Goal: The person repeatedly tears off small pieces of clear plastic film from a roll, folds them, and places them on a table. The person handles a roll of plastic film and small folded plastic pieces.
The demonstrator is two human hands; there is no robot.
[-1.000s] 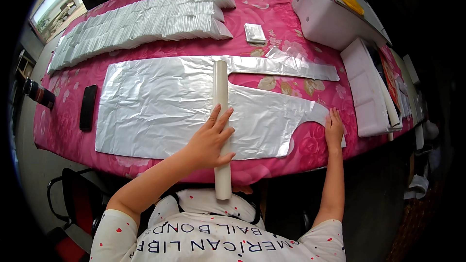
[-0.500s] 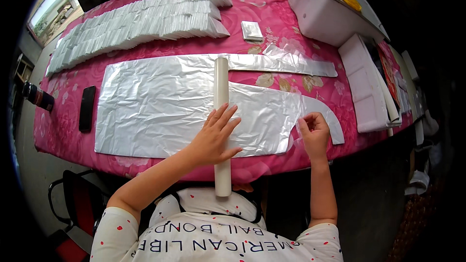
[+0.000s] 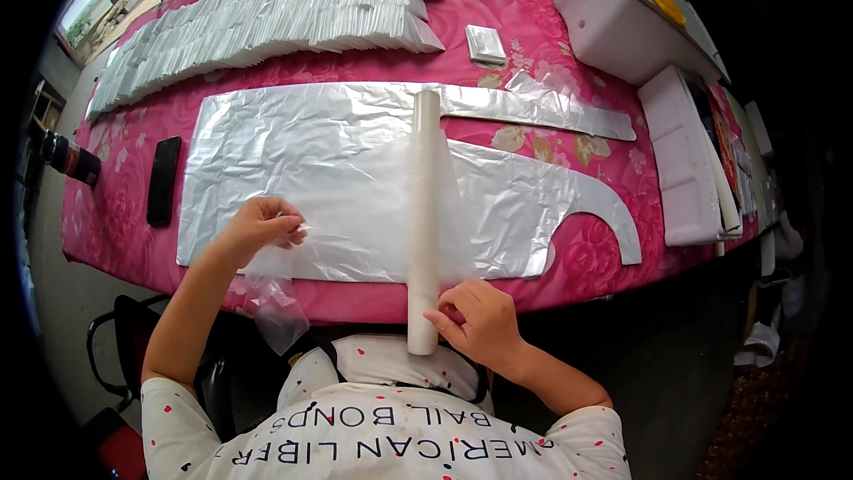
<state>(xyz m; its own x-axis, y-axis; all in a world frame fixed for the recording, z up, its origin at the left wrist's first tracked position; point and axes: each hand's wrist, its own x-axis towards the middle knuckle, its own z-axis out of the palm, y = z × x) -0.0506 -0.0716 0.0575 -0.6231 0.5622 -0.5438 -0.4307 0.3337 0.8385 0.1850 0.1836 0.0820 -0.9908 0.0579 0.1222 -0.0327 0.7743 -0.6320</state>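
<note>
My left hand (image 3: 269,224), fingers pinched together, holds a thin translucent plastic film (image 3: 277,316) whose loose end hangs over the table's front edge. More of this film lies hazily over a silvery plastic sheet (image 3: 227,142) shaped like a vest bag, with two long handle strips reaching right. Across the sheet lies a long whitish tube (image 3: 425,213), its near end jutting past the table edge toward my lap. My right hand (image 3: 480,316) is closed at that near end, thumb against the tube; whatever its curled fingers hold is hidden.
Rows of folded silvery packets (image 3: 267,22) stand at the back left, and a small packet (image 3: 485,44) lies at the back. A black phone (image 3: 163,182) and a dark bottle (image 3: 71,158) are on the left. White foam boxes (image 3: 680,156) line the right side of the pink tablecloth (image 3: 600,244).
My left hand has left the tube and moved left, now pinching film. My right hand has come from the sheet's right end to the tube's near end. The view has shifted slightly.
</note>
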